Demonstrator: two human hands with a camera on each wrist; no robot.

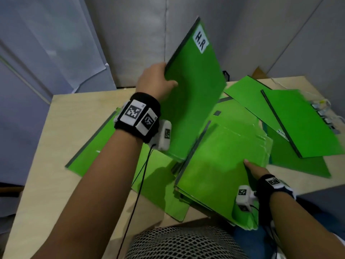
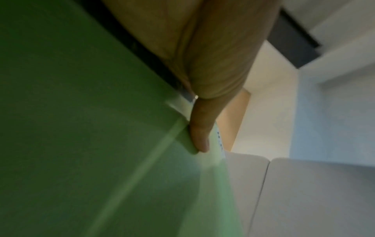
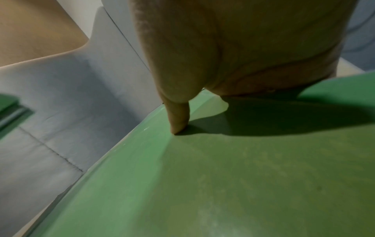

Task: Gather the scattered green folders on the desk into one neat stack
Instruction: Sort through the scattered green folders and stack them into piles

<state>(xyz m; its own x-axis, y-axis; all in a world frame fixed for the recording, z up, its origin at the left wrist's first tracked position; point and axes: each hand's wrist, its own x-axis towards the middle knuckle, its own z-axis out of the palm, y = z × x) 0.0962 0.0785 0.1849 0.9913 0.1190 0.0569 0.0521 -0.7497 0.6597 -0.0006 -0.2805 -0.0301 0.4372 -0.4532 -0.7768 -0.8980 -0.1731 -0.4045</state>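
My left hand (image 1: 158,81) grips the spine edge of a green folder labelled "H.R" (image 1: 196,94), which stands nearly upright above the desk. In the left wrist view its thumb (image 2: 199,137) lies on the folder's green face (image 2: 81,128). My right hand (image 1: 255,171) holds the near right corner of a tilted bundle of green folders (image 1: 220,165), thumb on top; the other fingers are hidden beneath. The right wrist view shows the thumb tip (image 3: 178,125) pressing the top cover (image 3: 243,176). More green folders lie flat at the left (image 1: 89,156) and right (image 1: 298,124).
The light wooden desk (image 1: 61,113) meets grey padded walls (image 1: 130,34) at the back. Small clips (image 1: 321,113) lie at the far right edge. A cable (image 1: 138,193) hangs from my left wrist camera. A mesh chair back (image 1: 183,243) is at the near edge.
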